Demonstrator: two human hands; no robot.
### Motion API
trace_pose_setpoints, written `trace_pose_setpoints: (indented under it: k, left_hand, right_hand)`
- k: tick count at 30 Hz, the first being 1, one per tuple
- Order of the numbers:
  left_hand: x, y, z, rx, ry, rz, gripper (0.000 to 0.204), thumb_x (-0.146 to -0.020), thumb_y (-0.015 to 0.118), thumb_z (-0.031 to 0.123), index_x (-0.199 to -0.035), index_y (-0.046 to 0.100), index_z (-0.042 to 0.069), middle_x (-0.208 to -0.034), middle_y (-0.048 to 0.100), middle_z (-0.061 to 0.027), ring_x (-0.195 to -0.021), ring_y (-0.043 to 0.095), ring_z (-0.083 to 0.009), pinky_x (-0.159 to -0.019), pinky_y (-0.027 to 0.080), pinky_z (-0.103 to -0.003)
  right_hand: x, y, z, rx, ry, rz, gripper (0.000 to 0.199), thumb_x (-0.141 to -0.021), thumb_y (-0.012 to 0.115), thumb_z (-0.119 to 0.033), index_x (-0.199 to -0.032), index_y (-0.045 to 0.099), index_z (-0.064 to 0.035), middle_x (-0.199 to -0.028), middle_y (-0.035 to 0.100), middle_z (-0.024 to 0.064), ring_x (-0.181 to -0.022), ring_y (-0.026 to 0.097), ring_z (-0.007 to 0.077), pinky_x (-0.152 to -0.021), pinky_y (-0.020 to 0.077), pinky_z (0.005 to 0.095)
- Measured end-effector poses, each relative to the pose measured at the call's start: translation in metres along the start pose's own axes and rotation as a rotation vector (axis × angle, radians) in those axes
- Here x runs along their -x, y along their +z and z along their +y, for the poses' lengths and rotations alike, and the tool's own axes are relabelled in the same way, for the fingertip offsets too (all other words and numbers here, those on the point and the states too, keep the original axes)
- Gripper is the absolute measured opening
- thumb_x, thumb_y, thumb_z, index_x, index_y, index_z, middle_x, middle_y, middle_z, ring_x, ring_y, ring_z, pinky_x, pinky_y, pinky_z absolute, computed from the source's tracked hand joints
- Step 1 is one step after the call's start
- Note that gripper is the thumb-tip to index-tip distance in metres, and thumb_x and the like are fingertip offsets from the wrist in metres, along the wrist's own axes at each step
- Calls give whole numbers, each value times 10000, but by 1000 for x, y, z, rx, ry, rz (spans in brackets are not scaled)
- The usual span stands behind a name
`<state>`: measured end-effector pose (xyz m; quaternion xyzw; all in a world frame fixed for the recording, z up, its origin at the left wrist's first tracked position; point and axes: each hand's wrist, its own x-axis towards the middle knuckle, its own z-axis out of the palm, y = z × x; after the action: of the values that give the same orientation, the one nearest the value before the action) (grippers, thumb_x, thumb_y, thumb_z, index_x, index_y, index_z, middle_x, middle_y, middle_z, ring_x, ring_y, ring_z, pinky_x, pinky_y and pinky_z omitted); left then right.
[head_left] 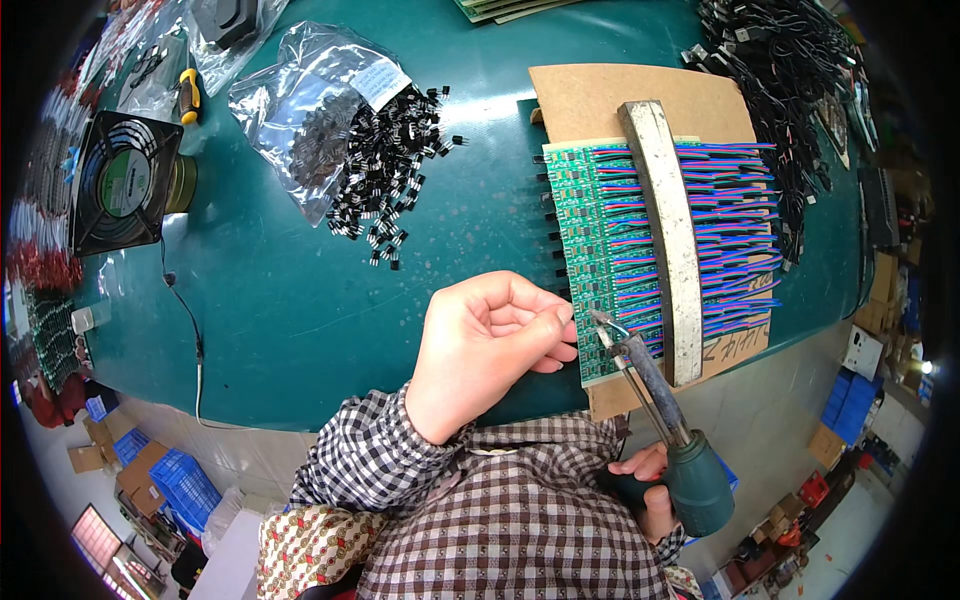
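While the right hand (648,492) grips a soldering iron (655,400), tip on the circuit board (600,250)'s near edge | left hand (487,345) curled, fingertips pinched beside that edge, contents unclear | risk: hot tip near fingers could burn them, or bridge pads | metal bar (668,235) weights wires.

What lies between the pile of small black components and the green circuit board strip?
In the head view, only bare green table surface separates the pile of black components from the circuit board strip; nothing lies there.
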<state>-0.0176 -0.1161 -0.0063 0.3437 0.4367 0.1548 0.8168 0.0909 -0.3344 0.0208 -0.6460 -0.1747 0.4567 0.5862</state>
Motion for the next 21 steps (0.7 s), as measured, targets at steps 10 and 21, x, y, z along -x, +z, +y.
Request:
trace_pose_setpoints:
  k: [10, 21]
  left_hand:
    - [0, 0, -1, 20, 15, -14, 96, -823, 545, 59, -850, 563, -31, -778, 624, -125, -667, 631, -172, -555, 511, -233]
    - [0, -4, 0, 45, 0, -24, 97, -803, 535, 30, -866, 561, -39, -793, 618, -130, -686, 626, -170, -595, 517, -240]
  right_hand:
    - [-2, 6, -7, -16, -2, 81, 495, -764, 612, -347, -961, 410, 59, -787, 441, 116, -744, 492, 209, -679, 516, 369]
    - [-16, 14, -7, 23, -104, 77, 436, -790, 556, -386, -818, 420, 28, -754, 441, 133, -682, 502, 201, -655, 513, 327]
